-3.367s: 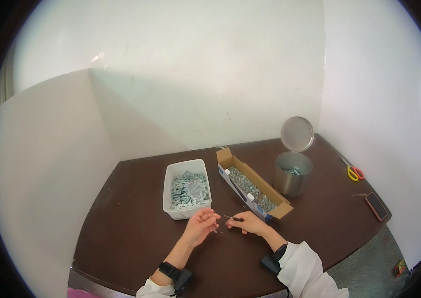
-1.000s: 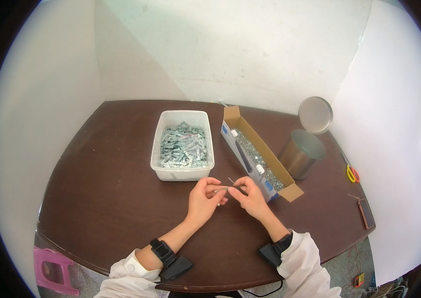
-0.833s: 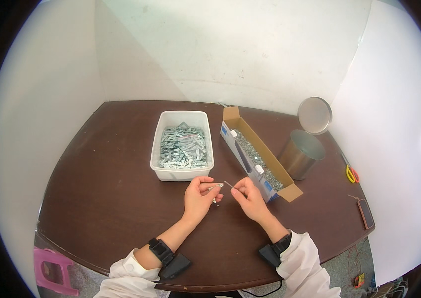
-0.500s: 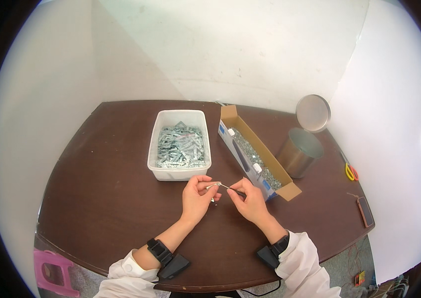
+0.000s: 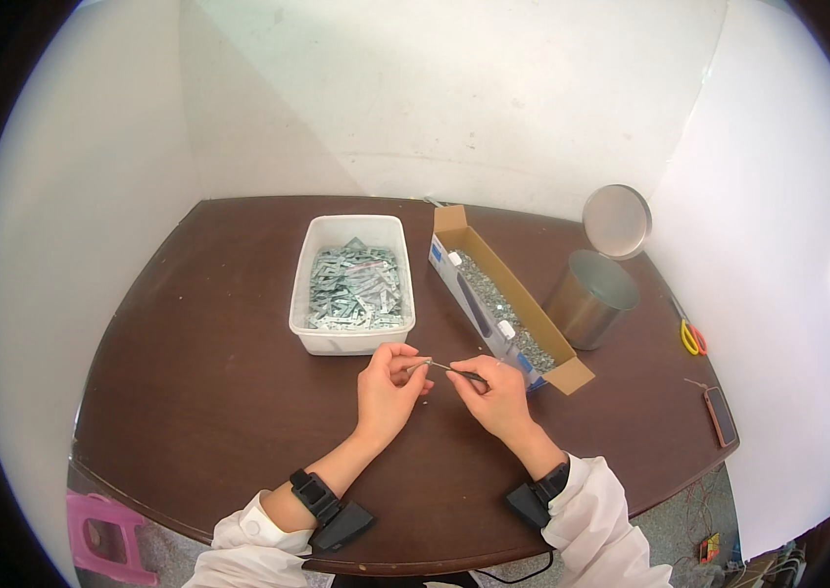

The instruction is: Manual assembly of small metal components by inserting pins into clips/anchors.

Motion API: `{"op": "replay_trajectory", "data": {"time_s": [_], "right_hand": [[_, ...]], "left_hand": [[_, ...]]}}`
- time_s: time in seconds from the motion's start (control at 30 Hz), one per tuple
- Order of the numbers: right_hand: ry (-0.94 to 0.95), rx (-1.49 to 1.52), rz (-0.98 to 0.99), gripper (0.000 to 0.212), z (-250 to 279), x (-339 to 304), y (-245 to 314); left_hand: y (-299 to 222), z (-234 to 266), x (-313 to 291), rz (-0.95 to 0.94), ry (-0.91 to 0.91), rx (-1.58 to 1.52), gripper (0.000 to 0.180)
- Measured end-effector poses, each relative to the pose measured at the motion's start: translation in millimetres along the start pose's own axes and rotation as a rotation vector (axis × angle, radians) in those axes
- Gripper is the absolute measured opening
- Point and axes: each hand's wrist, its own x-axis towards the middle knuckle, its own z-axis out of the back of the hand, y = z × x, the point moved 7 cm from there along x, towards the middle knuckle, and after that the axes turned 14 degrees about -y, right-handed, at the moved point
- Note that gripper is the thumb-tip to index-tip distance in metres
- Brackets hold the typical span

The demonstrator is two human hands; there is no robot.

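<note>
My left hand [image 5: 386, 397] is closed over the table, pinching a small silvery metal piece [image 5: 422, 365] between thumb and fingers; most of it is hidden. Facing it, my right hand [image 5: 498, 397] grips a slim tool with a dark handle and thin metal shaft [image 5: 441, 367], much like a small screwdriver. The shaft points left, its tip at the metal piece. Beyond my left hand stands a white plastic tub [image 5: 351, 343] full of flat metal strips [image 5: 351, 289]. Just past my right hand, a long open cardboard box [image 5: 518, 284] holds many small grey metal parts [image 5: 493, 284].
At the back right stand a metal canister [image 5: 582, 309] and its round lid [image 5: 617, 221]. Scissors with yellow and red handles [image 5: 693, 339] and a phone [image 5: 719, 416] lie by the table's right edge. A pink stool [image 5: 106, 539] is below left.
The metal piece has turned within my left fingers, and the bit that hung below them is now out of sight. My right hand has shifted only slightly, the shaft still against the piece.
</note>
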Motion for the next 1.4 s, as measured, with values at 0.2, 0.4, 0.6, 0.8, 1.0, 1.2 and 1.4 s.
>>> {"op": "replay_trajectory", "data": {"time_s": [0.2, 0.4, 0.6, 0.8, 1.0, 1.2, 1.4], "right_hand": [[0.009, -0.016, 0.011, 0.014, 2, -1, 1], [0.005, 0.073, -0.177, 0.016, -4, -3, -12], [0.185, -0.153, -0.122, 0.021, -9, -5, -24], [0.139, 0.037, -0.229, 0.021, -9, -6, -15], [0.056, -0.003, -0.16, 0.021, -6, -6, -20], [0.083, -0.04, -0.131, 0.019, -4, -5, -17], [0.101, -0.069, -0.024, 0.014, -5, -2, -7]], "left_hand": [[-8, -4, -3, -0.097, 0.015, 0.096, 0.018], [-15, -4, -6, -0.216, 0.011, 0.181, 0.015], [-12, 1, -3, -0.346, -0.03, 0.23, 0.021], [-15, 1, -5, -0.338, -0.022, 0.225, 0.023], [-16, 1, -5, -0.338, -0.011, 0.21, 0.023], [-17, 0, -7, -0.347, -0.003, 0.219, 0.019], [-15, -3, -7, -0.29, 0.019, 0.254, 0.02]]}}
